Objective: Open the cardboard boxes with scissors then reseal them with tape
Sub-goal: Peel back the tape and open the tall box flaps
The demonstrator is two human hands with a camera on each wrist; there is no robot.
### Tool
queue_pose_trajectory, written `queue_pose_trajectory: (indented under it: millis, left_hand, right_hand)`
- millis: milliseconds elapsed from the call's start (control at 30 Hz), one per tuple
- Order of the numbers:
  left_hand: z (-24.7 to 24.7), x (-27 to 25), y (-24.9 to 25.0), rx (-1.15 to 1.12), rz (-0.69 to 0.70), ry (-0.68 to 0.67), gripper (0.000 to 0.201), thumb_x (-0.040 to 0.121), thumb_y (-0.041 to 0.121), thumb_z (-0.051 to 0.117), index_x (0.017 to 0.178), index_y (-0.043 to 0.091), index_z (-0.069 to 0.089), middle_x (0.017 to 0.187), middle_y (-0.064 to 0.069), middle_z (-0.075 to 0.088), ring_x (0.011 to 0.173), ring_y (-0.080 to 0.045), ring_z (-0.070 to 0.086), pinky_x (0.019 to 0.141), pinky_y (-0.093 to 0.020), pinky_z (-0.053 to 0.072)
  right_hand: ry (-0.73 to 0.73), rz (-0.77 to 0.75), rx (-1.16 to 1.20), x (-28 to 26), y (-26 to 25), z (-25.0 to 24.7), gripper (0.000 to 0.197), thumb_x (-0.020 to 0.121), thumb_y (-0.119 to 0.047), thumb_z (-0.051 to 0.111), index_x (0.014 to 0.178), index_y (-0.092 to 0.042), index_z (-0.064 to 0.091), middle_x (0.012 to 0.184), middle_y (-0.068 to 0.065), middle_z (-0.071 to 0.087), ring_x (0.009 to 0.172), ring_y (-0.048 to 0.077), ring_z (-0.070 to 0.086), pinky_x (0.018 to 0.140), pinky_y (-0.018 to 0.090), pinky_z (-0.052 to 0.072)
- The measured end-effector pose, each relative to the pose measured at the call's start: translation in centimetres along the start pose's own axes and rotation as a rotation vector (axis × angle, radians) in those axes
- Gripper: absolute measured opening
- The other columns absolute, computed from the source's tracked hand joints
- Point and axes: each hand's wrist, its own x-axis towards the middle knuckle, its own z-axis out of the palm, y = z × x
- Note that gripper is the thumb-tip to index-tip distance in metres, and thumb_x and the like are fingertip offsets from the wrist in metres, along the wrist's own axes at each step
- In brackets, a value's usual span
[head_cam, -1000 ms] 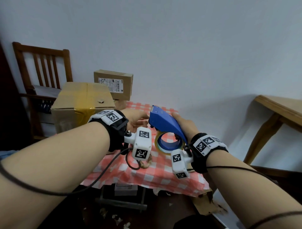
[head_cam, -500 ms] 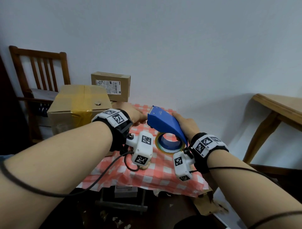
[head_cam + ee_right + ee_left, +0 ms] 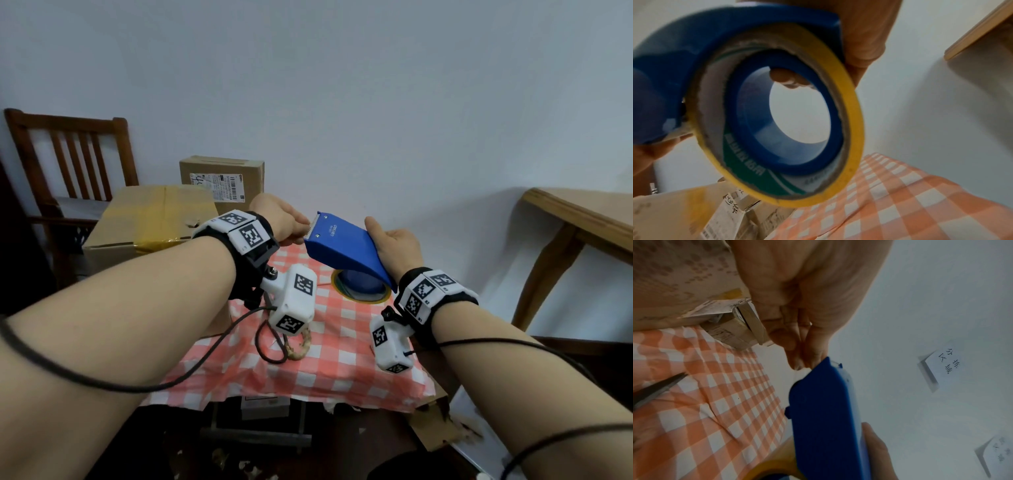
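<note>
A blue plastic tape dispenser [image 3: 346,248] was gripped above the checked counter [image 3: 342,363] by the right hand [image 3: 394,245], its toothed end aimed left at the left hand [image 3: 279,221], whose fingertips [image 3: 797,360] were pinched there. The yellow-rimmed tape roll [image 3: 777,113] (ring-shaped) was shown whole only by the right wrist view, the scissor blades [image 3: 655,389] only by the left.

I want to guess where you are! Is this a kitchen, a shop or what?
Probably a plain room at home, set up as a little packing corner. There's a wooden chair by the wall, a small table with a checked cloth, and cardboard boxes waiting for tape.
</note>
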Motion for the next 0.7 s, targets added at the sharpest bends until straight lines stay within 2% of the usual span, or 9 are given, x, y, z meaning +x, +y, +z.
queue_pose_trajectory:
  millis: [67, 167, 300, 367, 433, 567, 633, 700]
  left_hand:
    - [0.1, 0.2, 0.2, -0.033, -0.003, -0.012, 0.002, 0.081, -0.005, 0.07, 0.08, -0.005, 0.068, 0.054, -0.008, 0.062, 0.033, -0.005, 0.053, 0.04, -0.014, 0.046]
    - [0.0, 0.9, 0.5, -0.057, -0.019, -0.015, 0.008, 0.079, -0.007, 0.071, 0.074, -0.003, 0.067, 0.045, -0.004, 0.06, 0.036, -0.01, 0.055, 0.041, -0.017, 0.047]
    - [-0.2, 1.4, 0.8, -0.069, -0.023, -0.014, 0.008, 0.078, -0.006, 0.072, 0.075, -0.001, 0.067, 0.061, -0.012, 0.065, 0.046, -0.015, 0.059, 0.048, -0.022, 0.049]
    - [-0.5, 1.6, 0.8, -0.059, -0.017, -0.011, 0.008, 0.078, -0.006, 0.072, 0.075, -0.001, 0.067, 0.061, -0.012, 0.065, 0.044, -0.015, 0.058, 0.05, -0.022, 0.051]
    - [-1.0, 1.9, 1.0, -0.057, -0.018, 0.015, 0.006, 0.079, -0.006, 0.072, 0.077, -0.003, 0.067, 0.051, -0.007, 0.063, 0.04, -0.013, 0.056, 0.049, -0.022, 0.051]
    - [-2.5, 2.3, 1.4, -0.021, -0.001, 0.036, 0.014, 0.081, -0.008, 0.069, 0.071, -0.001, 0.062, 0.036, 0.001, 0.056, 0.029, -0.007, 0.052, 0.038, -0.013, 0.045]
    - [-2.7, 2.5, 1.3, -0.001, 0.011, 0.04, 0.015, 0.082, -0.008, 0.068, 0.071, 0.0, 0.061, 0.037, 0.0, 0.056, 0.029, -0.006, 0.051, 0.038, -0.013, 0.043]
    - [-2.6, 2.7, 1.0, 0.028, 0.027, 0.056, 0.012, 0.081, -0.006, 0.07, 0.073, -0.001, 0.064, 0.046, -0.003, 0.06, 0.031, -0.005, 0.053, 0.038, -0.012, 0.042]
  right_hand:
    - [0.009, -0.023, -0.033, 0.2, 0.1, -0.3, 0.062, 0.09, -0.053, 0.05, 0.045, -0.019, 0.025, 0.049, 0.001, 0.028, 0.054, 0.023, 0.033, 0.059, 0.032, 0.032]
    - [0.004, -0.052, -0.083, 0.7, 0.0, -0.6, 0.059, 0.09, -0.055, 0.046, 0.049, -0.018, 0.025, 0.053, 0.004, 0.029, 0.057, 0.024, 0.035, 0.06, 0.033, 0.032]
    - [0.012, -0.064, -0.13, 1.3, 0.5, -0.9, 0.06, 0.092, -0.055, 0.043, 0.05, -0.016, 0.028, 0.054, 0.005, 0.033, 0.057, 0.024, 0.038, 0.061, 0.033, 0.034]
    - [0.011, -0.071, -0.148, 1.4, 0.7, -0.9, 0.061, 0.094, -0.054, 0.042, 0.049, -0.014, 0.028, 0.053, 0.005, 0.034, 0.056, 0.024, 0.037, 0.061, 0.033, 0.034]
    - [0.009, -0.072, -0.183, 1.5, 1.1, -1.0, 0.061, 0.095, -0.053, 0.04, 0.05, -0.013, 0.03, 0.054, 0.006, 0.037, 0.057, 0.025, 0.039, 0.061, 0.032, 0.034]
    - [-0.004, -0.026, -0.269, 1.7, 2.1, -1.3, 0.062, 0.095, -0.056, 0.035, 0.054, -0.01, 0.038, 0.061, 0.01, 0.045, 0.063, 0.027, 0.046, 0.064, 0.033, 0.037]
    - [-0.019, -0.018, -0.317, 1.8, 2.2, -1.0, 0.061, 0.095, -0.056, 0.033, 0.054, -0.011, 0.038, 0.062, 0.009, 0.045, 0.063, 0.027, 0.046, 0.062, 0.033, 0.037]
    - [-0.033, -0.024, -0.377, 2.1, 2.1, -0.6, 0.062, 0.096, -0.056, 0.03, 0.054, -0.011, 0.038, 0.059, 0.007, 0.045, 0.062, 0.027, 0.046, 0.058, 0.031, 0.035]
